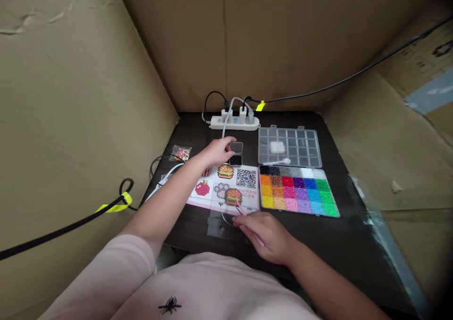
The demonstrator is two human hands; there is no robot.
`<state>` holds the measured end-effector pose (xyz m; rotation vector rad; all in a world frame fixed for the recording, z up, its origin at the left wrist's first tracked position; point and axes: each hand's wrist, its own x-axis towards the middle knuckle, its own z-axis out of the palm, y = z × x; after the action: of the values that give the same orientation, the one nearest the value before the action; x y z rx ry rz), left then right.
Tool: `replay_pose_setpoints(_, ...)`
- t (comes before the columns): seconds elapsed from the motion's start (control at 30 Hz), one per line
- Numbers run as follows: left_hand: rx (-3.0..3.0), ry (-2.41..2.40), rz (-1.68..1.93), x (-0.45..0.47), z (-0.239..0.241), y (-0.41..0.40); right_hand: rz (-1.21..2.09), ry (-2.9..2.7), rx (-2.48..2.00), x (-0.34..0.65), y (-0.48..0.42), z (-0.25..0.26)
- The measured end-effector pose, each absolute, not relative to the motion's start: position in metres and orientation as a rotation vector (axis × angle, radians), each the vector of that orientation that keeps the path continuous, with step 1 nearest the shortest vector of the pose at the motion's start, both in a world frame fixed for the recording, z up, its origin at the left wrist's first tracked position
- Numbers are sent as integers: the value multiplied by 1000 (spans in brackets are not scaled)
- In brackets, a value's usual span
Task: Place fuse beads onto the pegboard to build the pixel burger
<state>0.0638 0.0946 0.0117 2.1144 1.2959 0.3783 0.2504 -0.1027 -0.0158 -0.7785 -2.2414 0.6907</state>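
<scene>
Fingers (229, 143) on clear tile (236, 147)

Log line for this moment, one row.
left hand: on small clear square | right hand: holds pink tweezers over clear pegboard | bead box: open

Dark table (198, 126) boxed in by cardboard walls (81, 98) at 9, 12 & 3 o'clock, w/ black cable (354, 74) running from 12 toward 2, grey tape (428, 96) at 3, even soft light.
</scene>
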Motion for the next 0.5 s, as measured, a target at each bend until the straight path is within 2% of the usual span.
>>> replay_pose_setpoints(0.27,2119,1320,611,48,5,71,698,-2228,-779,250,-103,-16)
replay_pose_setpoints(0.5,2330,1221,854,18,20,-11,640,-2268,-781,250,-106,-17)
